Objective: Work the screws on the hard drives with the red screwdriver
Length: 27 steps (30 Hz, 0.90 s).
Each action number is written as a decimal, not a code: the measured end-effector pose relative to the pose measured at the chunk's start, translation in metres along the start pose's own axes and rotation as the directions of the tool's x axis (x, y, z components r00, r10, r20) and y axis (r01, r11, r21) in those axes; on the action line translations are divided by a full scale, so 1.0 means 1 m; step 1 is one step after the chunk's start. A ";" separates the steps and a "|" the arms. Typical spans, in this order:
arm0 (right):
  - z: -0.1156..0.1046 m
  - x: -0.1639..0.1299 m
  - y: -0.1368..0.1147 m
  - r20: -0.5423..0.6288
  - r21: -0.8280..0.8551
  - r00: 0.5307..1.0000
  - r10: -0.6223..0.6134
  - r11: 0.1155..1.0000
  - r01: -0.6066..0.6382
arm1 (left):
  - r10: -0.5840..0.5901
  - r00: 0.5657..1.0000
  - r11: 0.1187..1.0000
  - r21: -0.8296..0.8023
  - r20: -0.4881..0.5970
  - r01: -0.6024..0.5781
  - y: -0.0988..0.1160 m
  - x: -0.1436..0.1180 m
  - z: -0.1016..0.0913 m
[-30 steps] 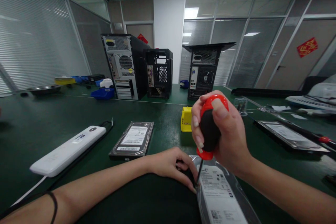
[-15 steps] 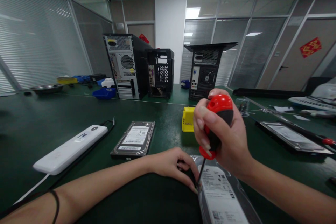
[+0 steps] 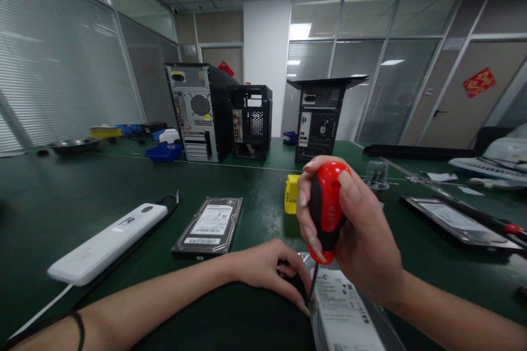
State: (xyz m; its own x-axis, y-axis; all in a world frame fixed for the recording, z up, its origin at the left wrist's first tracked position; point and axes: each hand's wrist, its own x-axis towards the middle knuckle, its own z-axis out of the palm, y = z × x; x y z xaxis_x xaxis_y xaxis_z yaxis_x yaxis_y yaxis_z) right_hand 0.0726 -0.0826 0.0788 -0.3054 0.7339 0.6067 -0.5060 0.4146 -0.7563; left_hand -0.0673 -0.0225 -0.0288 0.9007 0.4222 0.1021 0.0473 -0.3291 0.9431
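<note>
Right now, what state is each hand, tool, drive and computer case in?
Right hand: closed around the screwdriver handle.
Screwdriver: upright, tip down at the near drive's corner.
Left hand: resting flat, fingertips at the screwdriver tip.
Near hard drive: lying flat, label up.
Second hard drive: flat, label up, untouched.
Left computer case: upright, back panel facing the camera.
Middle case: upright, seems stripped.
Right case: upright, top panel lifted.

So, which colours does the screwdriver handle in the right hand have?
Red with black, seen in the head view: screwdriver handle, right hand.
</note>
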 end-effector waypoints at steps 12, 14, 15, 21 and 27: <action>0.000 0.002 0.001 -0.022 -0.004 1.000 -0.016 1.000 0.015 | 0.030 0.999 0.999 0.012 0.023 -0.030 -0.002 0.000 -0.001; 0.000 0.002 0.001 -0.026 -0.003 1.000 -0.011 1.000 0.011 | 0.033 0.999 0.999 0.001 0.026 -0.033 -0.002 0.000 -0.001; 0.001 0.002 0.002 -0.028 -0.001 1.000 -0.011 1.000 0.011 | 0.039 0.999 0.999 -0.002 0.023 -0.038 -0.003 0.000 -0.001; 0.003 0.001 0.001 -0.023 -0.011 1.000 -0.020 1.000 0.020 | 0.090 0.996 0.996 0.018 0.009 -0.090 -0.004 0.001 0.000; 0.004 0.001 0.000 -0.053 -0.005 0.998 -0.025 1.000 0.025 | 0.079 0.997 0.997 0.021 0.020 -0.079 -0.004 0.001 -0.001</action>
State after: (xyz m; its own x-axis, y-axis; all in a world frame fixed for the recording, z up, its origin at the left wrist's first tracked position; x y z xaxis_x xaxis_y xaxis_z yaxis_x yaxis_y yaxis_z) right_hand 0.0692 -0.0843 0.0806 -0.2498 0.7505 0.6119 -0.5097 0.4353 -0.7421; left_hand -0.0670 -0.0204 -0.0319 0.9102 0.3778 0.1699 -0.0153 -0.3792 0.9252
